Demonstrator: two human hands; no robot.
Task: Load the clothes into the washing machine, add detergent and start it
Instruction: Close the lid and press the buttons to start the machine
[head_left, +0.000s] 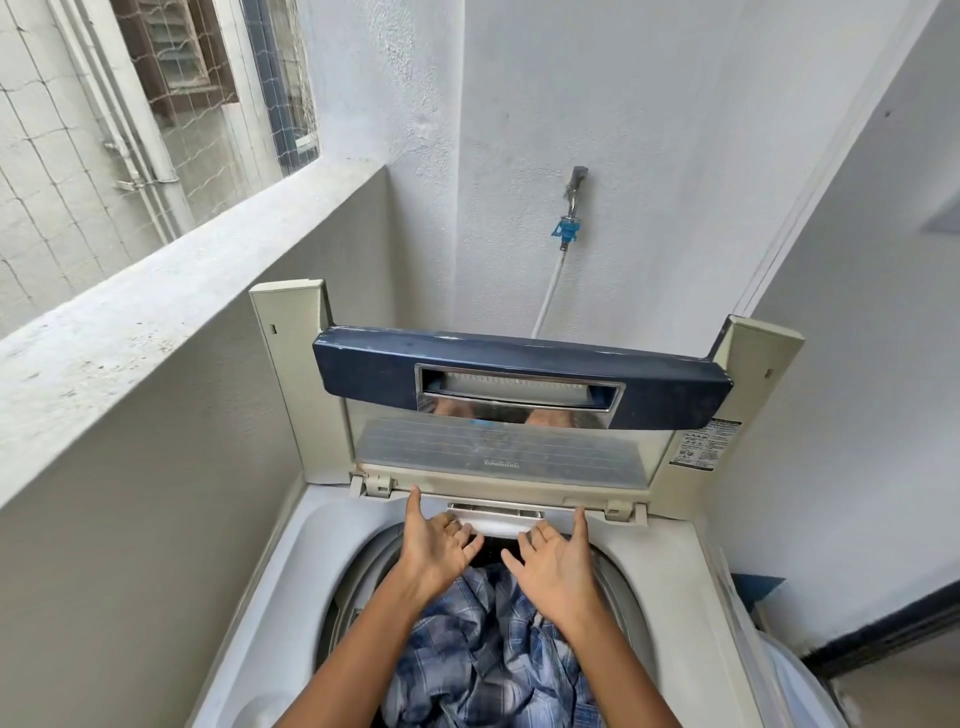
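While the plaid clothes (483, 639) already lie in the drum of the washing machine (670, 571), the white dispenser drawer (496, 524) sits straight ahead of both hands, at the middle of the back rim just below the raised lid (363, 374). Its long axis runs side to side. The left hand (434, 545) and right hand (553, 564) are equally near, one at each end, fingers curled onto its front lip. It probably slides out toward the person, above the clothes.
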